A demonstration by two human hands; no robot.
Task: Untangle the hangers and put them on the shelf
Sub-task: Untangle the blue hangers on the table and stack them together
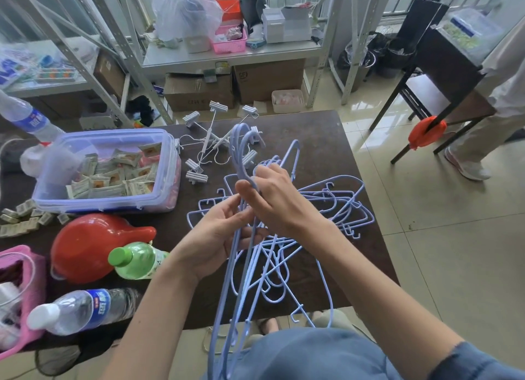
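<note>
A tangle of light-blue hangers (335,203) lies on the dark table (312,129), spreading from the middle to the right edge. My right hand (272,198) grips the necks of a few lifted hangers just below their hooks (241,146), which point up and away. My left hand (224,232) holds the same bunch lower down, fingers curled round the shafts. The bodies of the held hangers hang down toward my lap (227,337). A metal shelf (227,55) stands behind the table.
White clip hangers (210,146) lie at the table's far middle. A clear box of sachets (110,169), a red ladle (93,246), a green bottle (136,260), water bottles (82,308) and a pink basket (22,294) fill the left. A person's legs and a chair (443,81) stand at right.
</note>
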